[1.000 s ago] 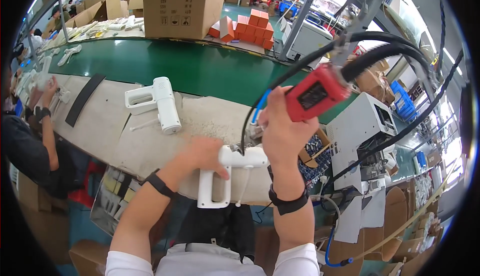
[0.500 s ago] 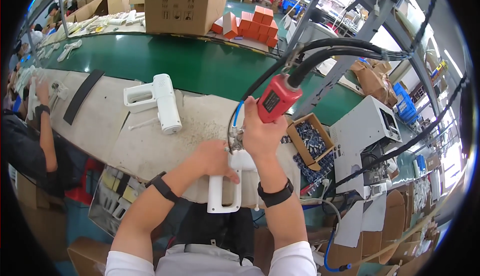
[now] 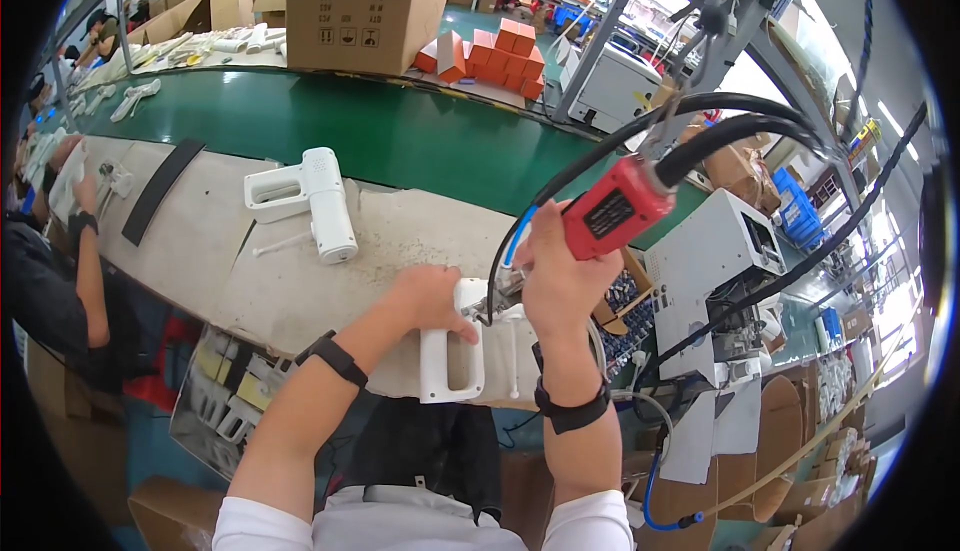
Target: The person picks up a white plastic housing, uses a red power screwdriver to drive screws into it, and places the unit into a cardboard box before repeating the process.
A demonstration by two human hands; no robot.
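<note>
Apparently mid-job: red tool (image 3: 618,211) at a white gun (image 3: 434,361)

Broadly, the green belt (image 3: 380,116) spans the view, and the pale bench (image 3: 215,221) runs along its near side. A white machine (image 3: 700,261) stands to the right, and a big carton (image 3: 365,11) beyond the belt, with orange boxes (image 3: 505,61) beside it. At the left edge a co-worker (image 3: 45,271) is busy with other white pieces.

The white gun is at the bench's near edge, in front of the person, its looped handle pointing back toward them. A second gun (image 3: 330,213) lies on the bench farther off to the left, untouched and apart from both hands; whether it is finished or waiting, I cannot tell.

The red tool hangs over the white gun's right side. The right hand (image 3: 570,276) has its fingers wrapped round the tool's body. The left hand (image 3: 428,299) clamps the white gun, thumb by the handle and the other fingers over the far side.

Smaller again, the tool's metal head (image 3: 505,291) sits at the barrel; whether it actually touches is hidden. A thin stem (image 3: 515,356) runs from the barrel toward the person.

As for progress, I judge this piece under way and not done: the head is at the barrel and both hands are occupied. How many spots are finished, or left, cannot be read from here.
</note>
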